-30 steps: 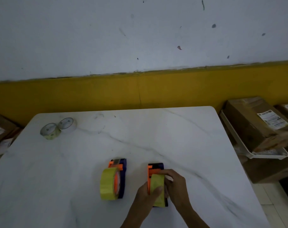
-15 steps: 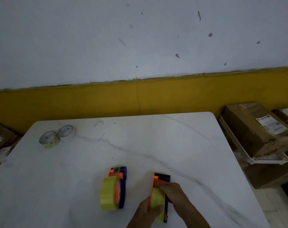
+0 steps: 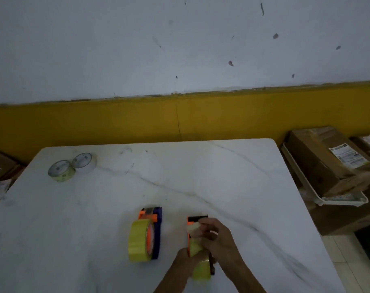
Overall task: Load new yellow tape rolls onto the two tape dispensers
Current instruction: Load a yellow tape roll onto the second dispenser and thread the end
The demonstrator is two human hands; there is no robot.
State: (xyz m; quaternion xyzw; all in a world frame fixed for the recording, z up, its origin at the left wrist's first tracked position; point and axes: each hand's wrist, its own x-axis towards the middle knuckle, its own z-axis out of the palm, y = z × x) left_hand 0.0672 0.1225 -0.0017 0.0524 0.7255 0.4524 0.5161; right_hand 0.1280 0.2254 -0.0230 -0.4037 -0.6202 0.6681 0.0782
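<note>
A white marble-veined table stands against a white wall with a yellow band. Near its front edge, the left hand closes around the yellow tape roll seated on the right dispenser, while the right hand pinches the loose tape end near the dispenser's head. Just beside it to the left lies the other dispenser carrying its own yellow roll. Two spent rolls sit touching at the far left corner.
</note>
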